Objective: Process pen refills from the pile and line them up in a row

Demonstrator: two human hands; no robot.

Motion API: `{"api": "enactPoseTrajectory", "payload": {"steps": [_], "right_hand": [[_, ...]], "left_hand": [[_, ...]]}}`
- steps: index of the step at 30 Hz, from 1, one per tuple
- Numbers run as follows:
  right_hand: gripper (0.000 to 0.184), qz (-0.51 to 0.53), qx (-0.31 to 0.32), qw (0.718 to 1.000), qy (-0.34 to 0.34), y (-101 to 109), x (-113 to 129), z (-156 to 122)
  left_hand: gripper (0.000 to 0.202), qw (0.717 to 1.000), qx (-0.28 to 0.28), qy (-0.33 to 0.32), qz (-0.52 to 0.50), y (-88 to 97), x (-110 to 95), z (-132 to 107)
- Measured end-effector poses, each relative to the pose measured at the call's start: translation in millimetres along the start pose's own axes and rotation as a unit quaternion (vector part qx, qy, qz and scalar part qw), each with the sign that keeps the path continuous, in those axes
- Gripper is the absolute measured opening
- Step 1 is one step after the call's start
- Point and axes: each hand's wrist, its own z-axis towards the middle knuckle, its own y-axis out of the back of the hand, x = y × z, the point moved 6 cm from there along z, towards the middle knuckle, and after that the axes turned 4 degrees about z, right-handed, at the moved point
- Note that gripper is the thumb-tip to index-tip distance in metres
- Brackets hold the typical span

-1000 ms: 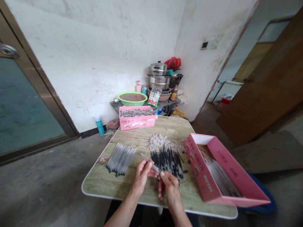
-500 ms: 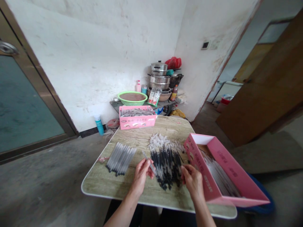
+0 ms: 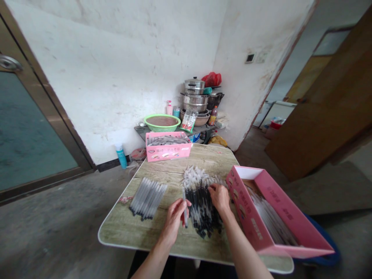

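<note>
My left hand has its fingers closed around a slim, translucent grey plastic pen tube, which stands nearly upright near the middle of the surface, towards the near edge. My right hand reaches over the right side of a heap of thin black-and-clear plastic pen refills; its thumb and forefinger are drawn narrow, but I cannot tell whether they grip anything. Just beyond that heap lies a pile of small white plastic pieces. Towards the left edge of the wood-patterned, white-rimmed table, a row of grey translucent tubes with dark ends lies side by side. At the far left corner sits a pink cardboard box full of grey tubes, its front printed with Chinese characters too soft for me to read. Along the right edge, a larger-looking pink cardboard box with a white inside carries similar blurred lettering and holds pale, slender tubes.
</note>
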Motion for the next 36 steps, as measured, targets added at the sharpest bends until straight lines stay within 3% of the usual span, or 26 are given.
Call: {"api": "enactPoseTrajectory", "payload": {"steps": [5, 9, 13, 16, 20, 26, 30, 36], "right_hand": [[0.022, -0.061, 0.051, 0.997, -0.025, -23.5, 11.3, 35.9], [0.031, -0.06, 0.1, 0.992, -0.039, -36.4, 12.1, 46.9], [0.032, -0.01, 0.109, 0.993, -0.05, -36.7, 12.2, 47.7], [0.023, 0.071, 0.093, 0.992, -0.047, -25.8, 16.7, 45.3], [0.017, 0.229, 0.074, 0.97, -0.034, -3.4, 26.6, 29.6], [0.025, 0.434, 0.079, 0.897, -0.017, 16.7, 36.2, -20.1], [0.025, 0.505, 0.079, 0.859, -0.013, 20.9, 39.1, -45.4], [0.026, 0.556, 0.103, 0.825, -0.005, 25.2, 44.3, -61.7]], "left_hand": [[0.032, 1.0, 0.005, 0.008, 0.013, 0.7, 3.6, 1.4], [0.033, 1.0, 0.009, 0.008, 0.013, 0.7, 4.2, 2.0], [0.034, 1.0, 0.015, 0.006, 0.022, 0.7, 4.5, 2.9], [0.033, 0.999, 0.019, 0.009, 0.026, 0.8, 5.2, 3.1], [0.033, 0.999, 0.028, 0.007, 0.039, -0.4, 2.2, 1.4], [0.035, 0.993, 0.083, -0.004, 0.088, -13.8, -12.0, -10.1], [0.037, 0.985, 0.134, -0.021, 0.11, -27.7, -19.9, -19.0], [0.038, 0.979, 0.161, -0.02, 0.124, -36.3, -23.8, -24.2]]}}
